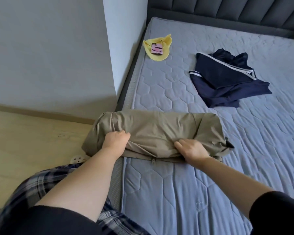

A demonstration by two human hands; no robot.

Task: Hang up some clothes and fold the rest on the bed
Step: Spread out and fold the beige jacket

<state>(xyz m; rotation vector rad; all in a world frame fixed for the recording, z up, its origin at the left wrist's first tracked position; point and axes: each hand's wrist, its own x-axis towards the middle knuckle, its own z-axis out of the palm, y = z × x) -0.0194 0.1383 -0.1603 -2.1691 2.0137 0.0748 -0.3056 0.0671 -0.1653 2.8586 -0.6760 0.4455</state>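
Both the left hand (116, 141) and right hand (192, 150) grip the khaki jacket (159, 128).

1. Khaki garment (156, 131): thin olive-tan fabric, folded into a long band. It lies crosswise on the bed (176, 192) at the near left edge, with its left end overhanging the bed's side. A zip pull (153, 160) shows at the near hem. The fabric is bunched where the left hand (116, 140) and the right hand (192, 150) grip it.
2. Navy garment (224, 82): dark blue with white stripes, loosely folded in flat layers. It lies mid-bed, farther in, apart from item 1.
3. Yellow cloth (157, 48): crumpled, at the bed's far left edge; possibly clothing.
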